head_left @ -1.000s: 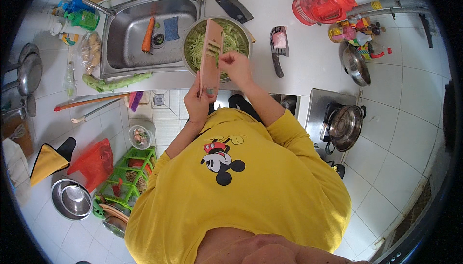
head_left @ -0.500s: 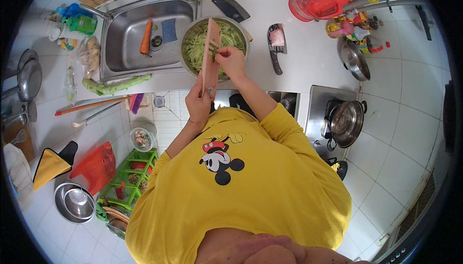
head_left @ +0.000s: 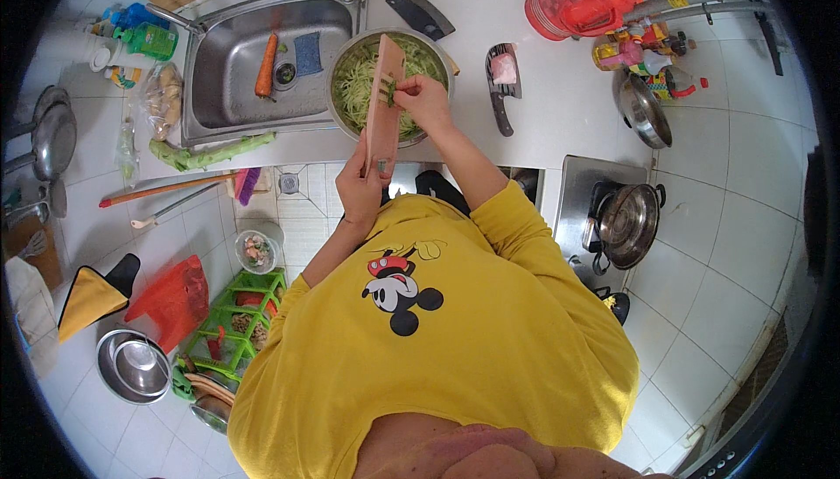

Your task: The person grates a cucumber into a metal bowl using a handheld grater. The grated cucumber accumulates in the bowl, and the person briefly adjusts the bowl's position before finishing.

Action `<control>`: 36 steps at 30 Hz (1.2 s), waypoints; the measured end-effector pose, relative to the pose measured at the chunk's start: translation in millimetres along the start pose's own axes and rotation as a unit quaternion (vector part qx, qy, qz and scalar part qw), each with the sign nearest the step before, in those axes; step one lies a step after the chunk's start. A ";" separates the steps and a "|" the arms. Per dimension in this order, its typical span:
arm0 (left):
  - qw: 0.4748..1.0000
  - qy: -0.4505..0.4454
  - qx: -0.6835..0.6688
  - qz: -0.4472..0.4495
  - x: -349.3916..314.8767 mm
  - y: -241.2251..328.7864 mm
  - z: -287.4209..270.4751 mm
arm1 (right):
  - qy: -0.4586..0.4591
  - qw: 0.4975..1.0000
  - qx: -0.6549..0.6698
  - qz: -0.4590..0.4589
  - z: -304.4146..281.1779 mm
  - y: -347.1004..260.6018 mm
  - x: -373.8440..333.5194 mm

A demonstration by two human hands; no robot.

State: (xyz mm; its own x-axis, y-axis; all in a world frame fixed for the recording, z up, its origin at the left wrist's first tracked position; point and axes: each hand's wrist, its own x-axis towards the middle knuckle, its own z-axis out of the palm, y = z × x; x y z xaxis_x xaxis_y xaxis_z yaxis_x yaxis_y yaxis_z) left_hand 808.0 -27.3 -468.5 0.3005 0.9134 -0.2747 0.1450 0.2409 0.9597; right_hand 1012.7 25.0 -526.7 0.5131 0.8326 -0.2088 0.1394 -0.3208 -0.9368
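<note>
My left hand [head_left: 357, 188] is closed around the lower end of a wooden grater [head_left: 381, 125], a long flat board with slots. The board is tilted steeply over a steel bowl [head_left: 333, 98]. Pale green vegetable shreds [head_left: 353, 85] fill much of the bowl. My right hand [head_left: 425, 104] pinches at the slots on the board's right side, fingertips pressed together. Bits of green shred [head_left: 388, 92] show in the slots beside those fingertips; the pinched piece itself is mostly hidden.
Left of the bowl, a sink [head_left: 210, 98] holds a carrot [head_left: 266, 68] and a blue scouring pad [head_left: 307, 54]. A cleaver [head_left: 418, 13] lies behind the bowl; a knife [head_left: 500, 111] lies to the right. Green peel [head_left: 210, 157] rests on the counter edge. A pot [head_left: 628, 225] stands on the stove.
The grater has tipped slightly, showing more of its flat face. My right hand has shifted slightly right and down, still at the slots. My left hand keeps its grip.
</note>
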 end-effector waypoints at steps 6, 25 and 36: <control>1.000 -0.007 0.016 0.006 1.5 -0.2 1.0 | 0.009 0.999 -0.002 0.033 -0.7 3.9 5.4; 1.000 -0.006 0.002 0.023 1.7 -3.7 -0.2 | -0.006 0.997 -0.078 -0.012 -3.3 -5.2 13.6; 1.000 -0.013 -0.006 0.013 -3.2 2.0 -1.1 | 0.051 0.998 0.003 0.033 -13.7 -12.2 53.2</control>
State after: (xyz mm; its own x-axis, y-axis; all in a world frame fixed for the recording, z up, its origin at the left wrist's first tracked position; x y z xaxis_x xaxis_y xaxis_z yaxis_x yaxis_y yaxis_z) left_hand 806.2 -29.3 -465.6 0.3284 0.9107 -0.2507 0.1261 0.2208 0.9671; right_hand 1049.9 67.0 -522.5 0.6052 0.7591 -0.2398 0.0973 -0.3695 -0.9241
